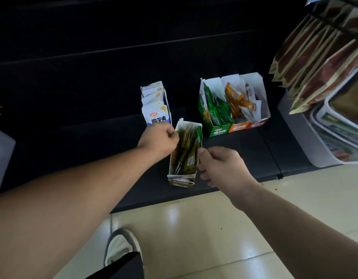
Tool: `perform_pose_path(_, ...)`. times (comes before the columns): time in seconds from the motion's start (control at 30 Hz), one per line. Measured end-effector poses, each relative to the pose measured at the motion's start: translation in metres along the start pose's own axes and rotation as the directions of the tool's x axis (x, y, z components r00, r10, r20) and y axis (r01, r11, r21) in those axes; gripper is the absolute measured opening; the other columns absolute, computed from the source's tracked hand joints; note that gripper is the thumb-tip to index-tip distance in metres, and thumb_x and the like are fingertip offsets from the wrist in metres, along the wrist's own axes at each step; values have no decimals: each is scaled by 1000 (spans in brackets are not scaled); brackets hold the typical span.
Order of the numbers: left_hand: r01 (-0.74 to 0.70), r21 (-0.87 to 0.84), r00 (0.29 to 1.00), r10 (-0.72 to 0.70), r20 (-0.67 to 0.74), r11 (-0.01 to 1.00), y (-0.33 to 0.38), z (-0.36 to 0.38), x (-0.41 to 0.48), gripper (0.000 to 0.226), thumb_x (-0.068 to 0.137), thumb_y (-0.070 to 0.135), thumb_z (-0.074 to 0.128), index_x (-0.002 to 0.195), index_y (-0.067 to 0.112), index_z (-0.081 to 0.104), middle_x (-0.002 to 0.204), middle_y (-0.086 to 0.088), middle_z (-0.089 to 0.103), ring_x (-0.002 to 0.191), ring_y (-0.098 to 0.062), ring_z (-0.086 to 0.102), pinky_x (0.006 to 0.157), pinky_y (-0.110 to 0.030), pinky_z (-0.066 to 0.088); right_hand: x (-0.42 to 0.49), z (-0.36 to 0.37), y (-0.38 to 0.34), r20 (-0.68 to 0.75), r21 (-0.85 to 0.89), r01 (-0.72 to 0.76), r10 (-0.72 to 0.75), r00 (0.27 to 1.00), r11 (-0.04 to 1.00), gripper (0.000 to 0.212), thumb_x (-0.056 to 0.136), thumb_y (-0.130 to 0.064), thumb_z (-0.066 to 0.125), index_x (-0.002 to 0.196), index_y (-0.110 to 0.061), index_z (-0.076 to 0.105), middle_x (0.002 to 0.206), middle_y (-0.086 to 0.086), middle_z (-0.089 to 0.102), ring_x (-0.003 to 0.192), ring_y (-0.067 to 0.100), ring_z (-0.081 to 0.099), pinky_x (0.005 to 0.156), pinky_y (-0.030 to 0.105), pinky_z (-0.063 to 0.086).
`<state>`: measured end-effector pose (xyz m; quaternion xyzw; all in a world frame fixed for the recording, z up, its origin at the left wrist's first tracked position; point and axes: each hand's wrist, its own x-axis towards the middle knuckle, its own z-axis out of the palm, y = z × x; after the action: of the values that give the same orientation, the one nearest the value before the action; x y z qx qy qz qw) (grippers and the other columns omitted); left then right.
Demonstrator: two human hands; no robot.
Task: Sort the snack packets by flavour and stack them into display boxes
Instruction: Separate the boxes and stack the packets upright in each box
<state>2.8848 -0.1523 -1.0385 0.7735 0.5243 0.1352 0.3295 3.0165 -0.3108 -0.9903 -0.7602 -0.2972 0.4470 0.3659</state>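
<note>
A narrow olive-green display box (181, 183) stands on the dark low shelf, filled with upright olive packets (187, 150). My left hand (159, 138) pinches the box's far left wall near the top. My right hand (222, 165) is at the box's right side, thumb touching the packets and fingers loosely curled. Behind on the left stands a box of white and blue packets (156, 105). At the back right a wider three-section box (234, 125) holds green packets (216, 109), orange packets (235, 99) and white and red packets (253, 101).
The dark shelf (113, 158) ends at a front edge above the pale tiled floor (194, 228). Brown hanging snack bags (314, 63) and a white bin (306, 137) crowd the right side. My shoe (121, 244) shows at the bottom.
</note>
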Motion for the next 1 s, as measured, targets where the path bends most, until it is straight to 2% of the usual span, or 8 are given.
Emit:
perform_pose_path(0.2,-58,20,996,59,-67,998,14,-20,-8,13,90,24,66,77,22,65,72,4,66,70,-19,65,65,-44,60,-2,-8,2,22,19,-38,37,999,999,25,105,-33,57,90,-21,72,82,3,74,67,11,67,58,25,56)
perform_pose_path(0.37,-2,-268,995,-26,-100,964,37,-61,-24,14,104,24,55,95,15,53,87,-10,70,67,-24,69,58,-37,59,-6,-7,-8,33,77,-79,77,996,994,25,102,-44,60,99,-22,73,97,6,76,84,16,73,80,43,64)
perform_pose_path(0.53,156,-668,952,-291,-94,727,48,-82,-32,11,108,20,54,107,9,54,101,-12,75,75,-26,79,73,-47,66,-8,-6,-24,143,287,-171,134,981,942,43,88,-56,74,112,-20,70,110,5,75,100,19,75,83,39,65)
perform_pose_path(0.63,252,-814,939,-337,73,524,50,-78,-39,8,106,12,57,111,6,56,103,-17,76,81,-31,79,65,-36,64,-11,-4,-30,193,461,-167,85,978,872,31,95,-35,74,116,-12,72,109,11,79,101,29,77,86,44,65)
perform_pose_path(0.7,328,-773,934,-306,182,543,46,-73,-46,9,104,14,61,110,8,59,98,-16,78,82,-29,80,66,-37,63,-9,-8,-35,97,568,-109,66,993,816,23,98,-23,72,116,-10,72,105,12,80,100,33,77,88,47,64)
perform_pose_path(0.83,396,-342,885,-255,389,852,23,-57,-57,17,101,31,67,104,15,68,97,-10,78,88,-23,78,74,-41,64,-4,-22,-37,-46,632,-9,49,998,775,17,97,-18,73,113,-13,70,106,8,80,98,27,78,80,41,65)
perform_pose_path(0.93,282,-82,843,-205,497,956,15,-47,-64,24,98,41,68,102,18,72,97,-4,75,90,-16,74,68,-32,63,-4,-24,-29,-120,257,142,-114,986,956,8,100,-19,69,106,-15,71,101,5,77,96,22,75,72,39,66)
perform_pose_path(1.0,203,32,803,-185,566,979,13,-45,-66,35,91,54,72,103,21,74,96,1,73,88,-10,70,61,-26,58,-3,-23,-24,-108,36,226,-221,969,973,5,100,-21,68,102,-17,71,94,1,75,90,19,73,71,41,66)
